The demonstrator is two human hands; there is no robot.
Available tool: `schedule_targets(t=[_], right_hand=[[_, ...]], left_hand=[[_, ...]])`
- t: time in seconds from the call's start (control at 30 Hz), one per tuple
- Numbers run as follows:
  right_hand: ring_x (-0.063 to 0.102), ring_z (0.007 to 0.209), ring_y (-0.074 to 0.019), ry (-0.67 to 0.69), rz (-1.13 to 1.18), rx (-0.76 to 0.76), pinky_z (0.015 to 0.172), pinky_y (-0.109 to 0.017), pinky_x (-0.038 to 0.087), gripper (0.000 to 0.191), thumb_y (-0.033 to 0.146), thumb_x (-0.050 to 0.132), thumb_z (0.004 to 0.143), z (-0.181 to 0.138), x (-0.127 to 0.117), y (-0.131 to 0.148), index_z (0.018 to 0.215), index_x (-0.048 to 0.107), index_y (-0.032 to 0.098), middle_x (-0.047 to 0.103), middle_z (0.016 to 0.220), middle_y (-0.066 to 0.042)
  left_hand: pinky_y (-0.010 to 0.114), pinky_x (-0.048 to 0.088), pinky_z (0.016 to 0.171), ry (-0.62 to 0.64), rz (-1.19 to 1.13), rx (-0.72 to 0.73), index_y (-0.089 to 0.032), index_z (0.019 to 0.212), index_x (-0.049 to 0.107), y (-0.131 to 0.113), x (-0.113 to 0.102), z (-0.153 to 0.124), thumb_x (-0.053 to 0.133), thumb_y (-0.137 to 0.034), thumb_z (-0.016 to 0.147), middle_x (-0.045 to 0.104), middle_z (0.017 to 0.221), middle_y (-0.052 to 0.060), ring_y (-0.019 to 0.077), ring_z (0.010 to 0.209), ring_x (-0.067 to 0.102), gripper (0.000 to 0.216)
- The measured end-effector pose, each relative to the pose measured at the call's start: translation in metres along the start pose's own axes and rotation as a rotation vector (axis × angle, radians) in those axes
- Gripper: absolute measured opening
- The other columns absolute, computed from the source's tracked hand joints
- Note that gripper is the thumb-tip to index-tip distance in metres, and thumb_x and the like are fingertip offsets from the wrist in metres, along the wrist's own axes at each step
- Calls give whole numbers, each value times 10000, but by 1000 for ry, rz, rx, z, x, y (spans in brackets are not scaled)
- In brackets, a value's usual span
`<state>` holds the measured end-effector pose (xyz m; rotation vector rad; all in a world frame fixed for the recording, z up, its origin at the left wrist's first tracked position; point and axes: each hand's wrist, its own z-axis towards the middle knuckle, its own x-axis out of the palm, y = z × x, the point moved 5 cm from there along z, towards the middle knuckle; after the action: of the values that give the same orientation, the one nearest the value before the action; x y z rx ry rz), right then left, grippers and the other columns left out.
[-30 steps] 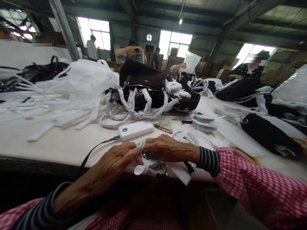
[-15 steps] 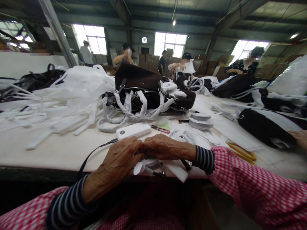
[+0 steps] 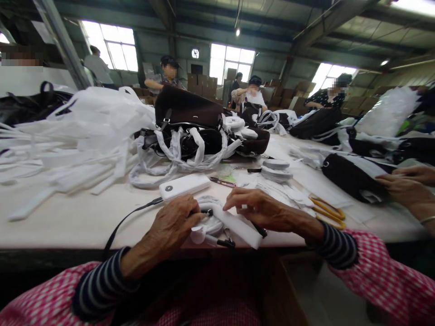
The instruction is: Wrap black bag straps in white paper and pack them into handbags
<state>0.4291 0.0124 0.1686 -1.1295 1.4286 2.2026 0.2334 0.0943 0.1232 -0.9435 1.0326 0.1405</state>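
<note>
My left hand point(image 3: 171, 228) is closed on the left side of a coiled strap point(image 3: 215, 225) wrapped in white, lying near the table's front edge. Metal clasps and black ends show on the coil. Across its right side slants a flat white foam strip point(image 3: 243, 226). My right hand point(image 3: 263, 209) hovers over the strip's upper end, fingers bent and apart, the fingertips at or just above it. I cannot tell whether they touch it. Behind the coil lie a white power bank point(image 3: 185, 185) with a cable and small thread snips point(image 3: 222, 181).
Dark bags point(image 3: 190, 108) with white-wrapped handles are piled at the back. White foam strips point(image 3: 78, 174) cover the left side. More wrapped coils point(image 3: 276, 170) and yellow-handled scissors point(image 3: 328, 210) lie to the right. A co-worker's hands point(image 3: 411, 183) touch a dark bag point(image 3: 353, 176).
My right hand has come away from my left and moved right, uncovering the coiled strap. My left hand stays at the coil. The co-worker's hands have come further into view, and the whole view has shifted.
</note>
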Motion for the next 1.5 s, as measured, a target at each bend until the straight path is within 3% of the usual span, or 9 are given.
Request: schedule_targets(t=[0.17, 0.3, 0.43, 0.6, 0.87, 1.1, 1.2, 1.27, 1.5], right_hand=[[638, 945, -151, -51, -65, -47, 854, -266, 475, 257, 72, 586, 957, -2, 11, 3, 1139, 735, 177, 655, 1124, -68], [587, 775, -132, 10, -195, -62, 720, -241, 426, 108, 206, 643, 999, 23, 23, 12, 1014, 733, 148, 637, 922, -33], [570, 763, -137, 54, -283, -9, 715, -240, 393, 41, 124, 652, 962, 39, 31, 18, 930, 676, 136, 659, 854, -22], [573, 757, -132, 126, -344, 63, 696, -233, 367, 103, 36, 690, 869, 39, 32, 16, 866, 666, 136, 674, 849, -17], [589, 696, -183, 284, -789, 82, 586, -295, 267, 121, 92, 597, 921, 57, 49, 19, 926, 716, 111, 732, 880, -111], [553, 707, -141, 45, -463, 86, 631, -251, 302, 47, 156, 717, 901, 42, 45, 5, 898, 671, 146, 670, 809, -21], [535, 683, -137, -31, -334, 110, 629, -237, 308, 289, 116, 734, 858, 34, 41, 2, 1122, 621, 146, 630, 792, 13], [544, 705, -141, -9, -268, 102, 647, -234, 325, 348, 105, 732, 852, 34, 39, 2, 1173, 602, 149, 628, 813, 13], [576, 819, -159, 113, -203, 59, 738, -249, 384, 120, 62, 698, 867, 42, 39, -4, 953, 662, 139, 664, 899, -24]], left_hand=[[325, 370, 681, 50, -163, -194, -187, 701, 655, 0, -1, 4, 579, -439, 829, 652, 749, 18, 219, 754, 589, 293], [327, 384, 687, 55, -223, -181, -172, 666, 685, -4, -3, 6, 585, -465, 730, 683, 747, 45, 245, 769, 609, 316], [315, 384, 661, 62, -252, -186, -159, 686, 729, -1, -4, 8, 567, -439, 642, 699, 719, 50, 255, 751, 608, 327], [276, 378, 602, 120, -400, -223, -140, 672, 717, 6, 1, 13, 603, -380, 618, 667, 642, 26, 204, 663, 569, 271], [222, 250, 519, 242, -569, -397, -136, 555, 650, 13, 2, 28, 726, -363, 534, 545, 497, -18, 107, 523, 411, 240], [235, 198, 509, 260, -452, -320, -139, 602, 653, 10, 2, 26, 725, -472, 627, 466, 506, -38, 95, 518, 327, 342], [249, 283, 534, 279, -374, -207, -140, 653, 691, 0, 0, 23, 667, -485, 690, 557, 593, 1, 135, 577, 435, 348], [262, 346, 579, 264, -344, -152, -145, 656, 707, -7, -1, 20, 644, -476, 701, 611, 659, 23, 169, 654, 509, 340], [272, 390, 622, 148, -320, -49, -155, 663, 692, -11, 5, 14, 597, -455, 824, 604, 700, 17, 171, 682, 535, 353]])
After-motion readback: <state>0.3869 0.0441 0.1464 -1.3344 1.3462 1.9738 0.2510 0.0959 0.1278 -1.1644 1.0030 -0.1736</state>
